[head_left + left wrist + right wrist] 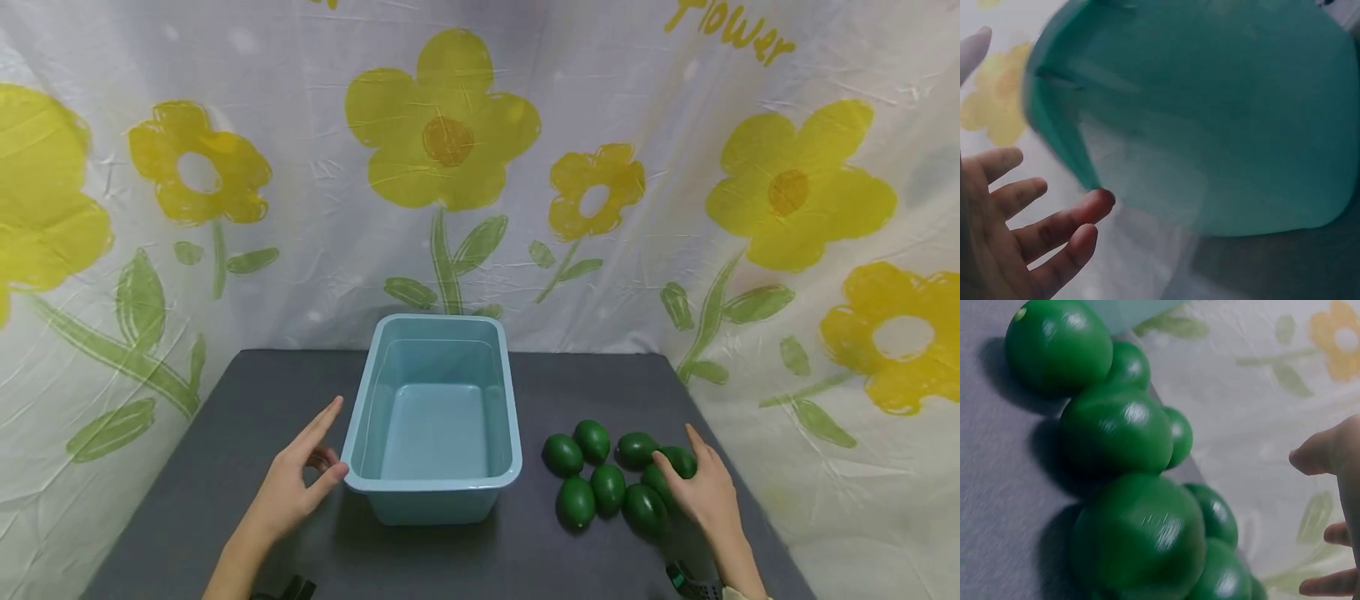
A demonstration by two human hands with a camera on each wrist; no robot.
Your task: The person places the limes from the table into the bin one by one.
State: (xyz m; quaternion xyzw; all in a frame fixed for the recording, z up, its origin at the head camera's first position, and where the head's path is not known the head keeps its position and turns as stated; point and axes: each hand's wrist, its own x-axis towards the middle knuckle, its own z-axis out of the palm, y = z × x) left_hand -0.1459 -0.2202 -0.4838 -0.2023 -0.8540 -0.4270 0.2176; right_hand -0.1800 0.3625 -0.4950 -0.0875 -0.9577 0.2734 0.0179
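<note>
The left hand point(290, 485) is held with fingers loosely extended and nothing gripped, by the near left corner of a light blue basin point(435, 505); whether the rim is touched cannot be told. To the basin's right, green fruits point(608, 489) are clustered on the dark table point(555, 567). At the rightmost ones, the right hand point(707, 493) is poised, thumb and fingers spread, nothing grasped.

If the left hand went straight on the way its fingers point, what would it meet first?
Most likely the left side of the light-blue tub; the left hand points toward it from close beside. Depth is unclear, so I can't tell whether the two touch.
</note>
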